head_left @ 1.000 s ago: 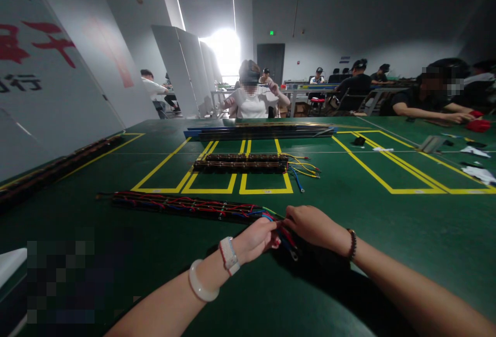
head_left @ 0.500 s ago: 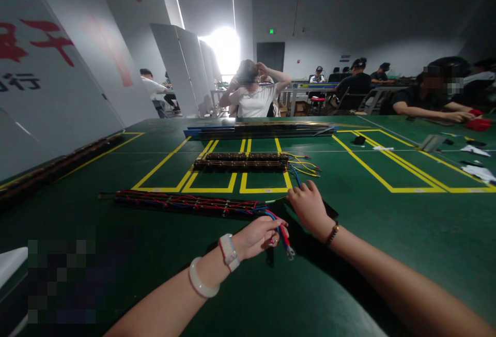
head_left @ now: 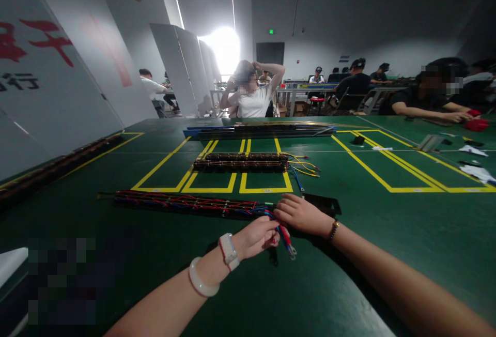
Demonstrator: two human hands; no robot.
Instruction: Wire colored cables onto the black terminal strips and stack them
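A long dark wiring assembly [head_left: 182, 203] with red and blue wires lies across the near part of the green table. My left hand [head_left: 258, 236] is closed around the red and blue cables [head_left: 285, 239] at its right end, and their metal ring lugs stick out below. Touching it from the right, my right hand [head_left: 296, 214] has its fingers bent over the cables; what its fingertips hold is hidden. A flat black piece [head_left: 325, 203] lies behind my right hand.
Further back lie a shorter pair of wired bars [head_left: 244, 163] with yellow and blue leads and a stack of long strips [head_left: 259, 130]. Yellow tape [head_left: 209, 190] marks the table [head_left: 155, 264]. People sit across and at the right.
My right hand has moved left and down to meet my left hand, uncovering the black piece and the blue lead's end. The person across has shifted their arms.
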